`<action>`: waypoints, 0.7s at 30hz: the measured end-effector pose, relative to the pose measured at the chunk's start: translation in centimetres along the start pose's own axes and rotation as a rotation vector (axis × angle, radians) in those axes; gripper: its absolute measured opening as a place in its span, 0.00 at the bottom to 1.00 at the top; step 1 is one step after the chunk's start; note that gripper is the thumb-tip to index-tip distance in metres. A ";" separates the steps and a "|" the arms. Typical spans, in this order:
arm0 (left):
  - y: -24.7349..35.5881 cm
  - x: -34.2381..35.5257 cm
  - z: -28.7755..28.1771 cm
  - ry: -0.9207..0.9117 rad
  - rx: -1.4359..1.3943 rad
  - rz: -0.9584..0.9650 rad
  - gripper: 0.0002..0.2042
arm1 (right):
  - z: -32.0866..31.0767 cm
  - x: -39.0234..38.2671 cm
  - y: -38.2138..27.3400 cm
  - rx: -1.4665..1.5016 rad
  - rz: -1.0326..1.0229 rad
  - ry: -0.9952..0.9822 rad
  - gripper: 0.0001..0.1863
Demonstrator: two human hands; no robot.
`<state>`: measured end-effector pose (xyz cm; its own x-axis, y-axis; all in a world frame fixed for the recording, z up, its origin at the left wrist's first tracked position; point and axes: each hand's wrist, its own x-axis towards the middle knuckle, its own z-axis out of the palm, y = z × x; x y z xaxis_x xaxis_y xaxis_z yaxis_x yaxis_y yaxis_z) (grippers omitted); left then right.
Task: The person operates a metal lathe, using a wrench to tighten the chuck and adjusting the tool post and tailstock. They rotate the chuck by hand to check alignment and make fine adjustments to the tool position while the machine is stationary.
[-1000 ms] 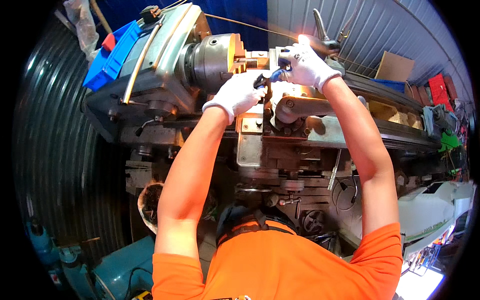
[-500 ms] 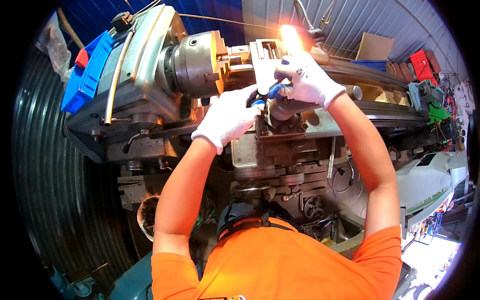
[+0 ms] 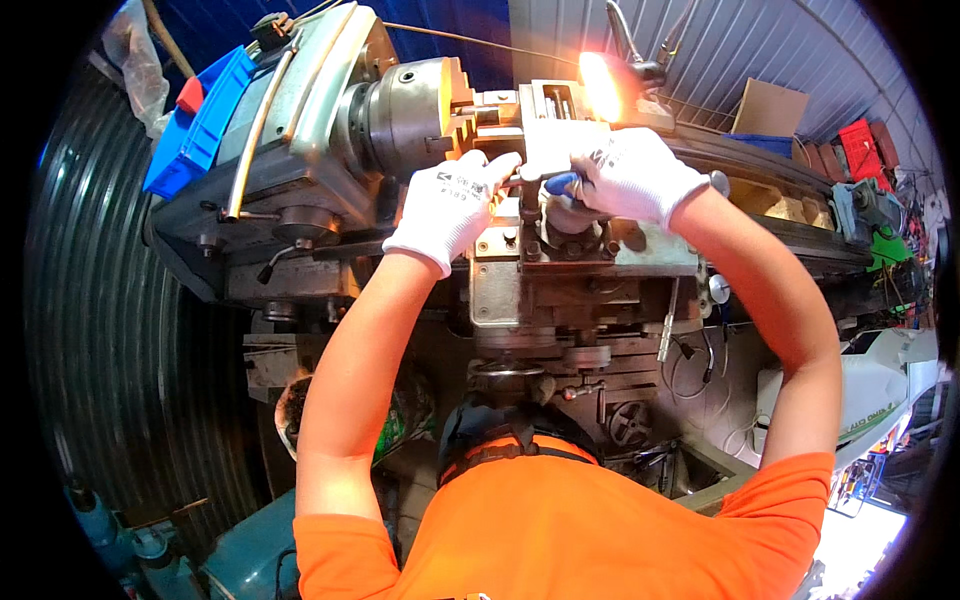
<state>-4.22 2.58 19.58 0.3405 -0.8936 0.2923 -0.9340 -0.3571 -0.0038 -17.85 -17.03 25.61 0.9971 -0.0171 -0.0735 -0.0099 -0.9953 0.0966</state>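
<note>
Both my hands wear white gloves with blue palms and reach over a metal lathe. My left hand is just right of and below the round chuck, its fingers curled in; what they hold, if anything, is hidden. My right hand is closed by the tool post, its blue fingertips bent toward the post's rounded top. Whatever is in its grip I cannot make out. A brightly lit pale surface lies between the hands. A short bar shows at the jaws of the chuck.
A glowing work lamp is close behind my right hand. The blue bin sits on the headstock at left, near a long pale lever. The lathe bed runs off right. A bucket of shavings stands below my left arm.
My hands have moved apart; earlier they met around a small dark object, which no longer shows. The left hand has turned, showing its back, and the whole view has shifted slightly.
</note>
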 end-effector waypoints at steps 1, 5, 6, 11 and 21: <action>0.0 0.0 0.6 0.001 -0.003 -0.010 0.21 | 0.6 -1.0 -0.1 -0.033 -0.056 0.068 0.22; 0.6 0.8 1.5 0.078 0.022 -0.010 0.21 | 2.7 -2.9 -0.5 0.080 0.051 0.230 0.26; 0.7 0.8 1.5 0.098 0.028 0.001 0.20 | 3.4 -3.3 -0.7 0.116 0.092 0.260 0.27; -0.4 2.8 1.1 0.169 -0.030 0.030 0.14 | 4.2 -3.6 -3.2 0.243 0.312 0.251 0.29; -1.7 3.5 3.9 0.462 -0.001 0.190 0.13 | 3.1 -1.9 -5.2 0.272 0.678 0.197 0.24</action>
<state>-1.00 -0.93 16.91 0.0809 -0.7292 0.6795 -0.9751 -0.1991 -0.0976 -19.93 -12.09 22.13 0.7605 -0.6421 0.0963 -0.6187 -0.7616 -0.1926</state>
